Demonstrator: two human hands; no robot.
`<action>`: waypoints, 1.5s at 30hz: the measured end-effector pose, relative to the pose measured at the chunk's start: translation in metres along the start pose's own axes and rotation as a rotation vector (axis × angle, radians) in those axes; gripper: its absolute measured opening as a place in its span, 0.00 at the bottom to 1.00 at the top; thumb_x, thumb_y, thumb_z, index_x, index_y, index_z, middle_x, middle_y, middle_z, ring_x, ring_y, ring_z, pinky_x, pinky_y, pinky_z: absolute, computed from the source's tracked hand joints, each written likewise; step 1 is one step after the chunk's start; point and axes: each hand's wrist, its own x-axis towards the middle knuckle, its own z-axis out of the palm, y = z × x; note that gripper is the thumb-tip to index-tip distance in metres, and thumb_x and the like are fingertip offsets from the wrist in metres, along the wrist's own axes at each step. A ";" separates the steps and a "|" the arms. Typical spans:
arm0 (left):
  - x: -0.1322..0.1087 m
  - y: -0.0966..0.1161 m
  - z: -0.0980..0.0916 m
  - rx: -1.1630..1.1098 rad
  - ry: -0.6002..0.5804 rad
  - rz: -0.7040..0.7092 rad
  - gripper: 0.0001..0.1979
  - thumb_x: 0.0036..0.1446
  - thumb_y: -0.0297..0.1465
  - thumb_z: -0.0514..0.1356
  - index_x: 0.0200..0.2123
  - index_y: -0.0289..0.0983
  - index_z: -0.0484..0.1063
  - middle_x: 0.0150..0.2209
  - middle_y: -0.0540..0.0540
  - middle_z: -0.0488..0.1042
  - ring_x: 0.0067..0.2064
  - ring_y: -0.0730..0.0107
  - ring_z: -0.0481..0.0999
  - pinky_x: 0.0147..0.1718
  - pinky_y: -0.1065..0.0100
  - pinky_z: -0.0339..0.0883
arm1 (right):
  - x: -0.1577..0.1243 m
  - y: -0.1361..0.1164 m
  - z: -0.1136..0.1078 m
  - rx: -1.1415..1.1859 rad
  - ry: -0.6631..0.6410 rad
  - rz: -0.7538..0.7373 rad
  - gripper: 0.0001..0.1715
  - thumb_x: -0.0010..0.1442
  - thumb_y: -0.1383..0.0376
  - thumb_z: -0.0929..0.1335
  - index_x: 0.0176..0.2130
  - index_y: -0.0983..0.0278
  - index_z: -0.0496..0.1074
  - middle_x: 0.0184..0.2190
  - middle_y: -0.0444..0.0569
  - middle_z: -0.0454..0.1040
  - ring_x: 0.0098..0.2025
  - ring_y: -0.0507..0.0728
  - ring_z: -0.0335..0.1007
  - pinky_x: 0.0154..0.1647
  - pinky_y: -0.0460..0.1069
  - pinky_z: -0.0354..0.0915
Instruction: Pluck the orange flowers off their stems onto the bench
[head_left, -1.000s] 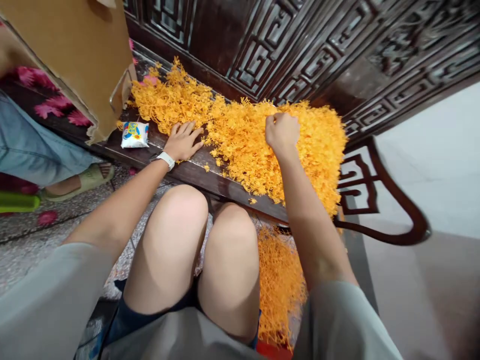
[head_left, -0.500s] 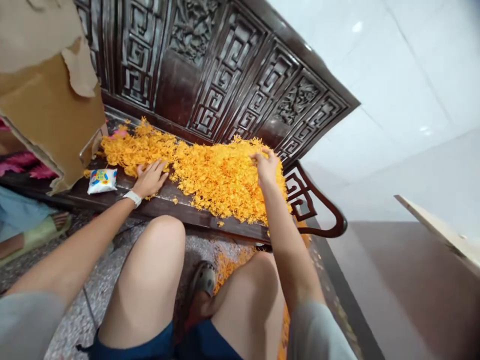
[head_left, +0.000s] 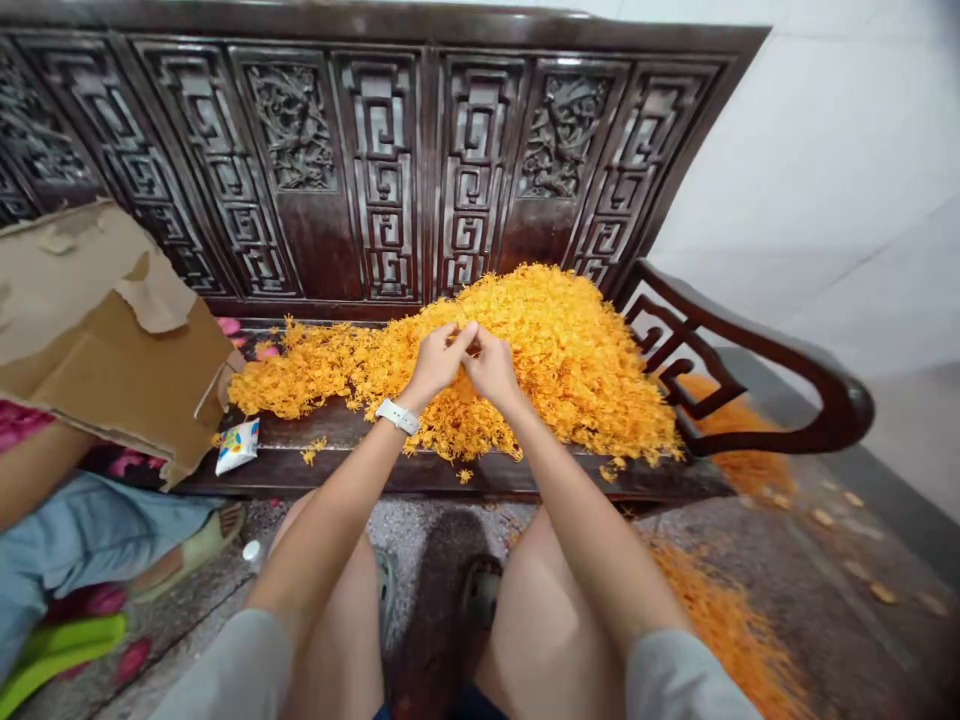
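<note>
My left hand, with a white watch on its wrist, meets my right hand at the fingertips. Both are closed in a pinch. Whatever lies between the fingers is too small or hidden to make out. Right behind and below them spreads a big heap of small orange flower-like pieces, piled on the seat of a dark carved wooden bench. A lower stretch of the same orange pieces runs off to the left.
At left a torn cardboard box stands on the bench, beside a small white packet. A curved armrest bounds the right end. More orange strands cover the floor. Another person's jeans leg shows at lower left.
My left hand has left the seat by the thinner pile and moved right. My right hand has come left off the heap, and the two now meet. The view has levelled.
</note>
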 end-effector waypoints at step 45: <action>0.015 -0.014 -0.073 -0.318 0.124 -0.233 0.07 0.61 0.33 0.73 0.41 0.41 0.80 0.36 0.48 0.76 0.32 0.78 0.73 0.30 0.76 0.70 | 0.009 -0.011 0.047 0.457 -0.140 0.171 0.10 0.64 0.61 0.74 0.42 0.61 0.71 0.34 0.44 0.71 0.34 0.53 0.63 0.33 0.50 0.61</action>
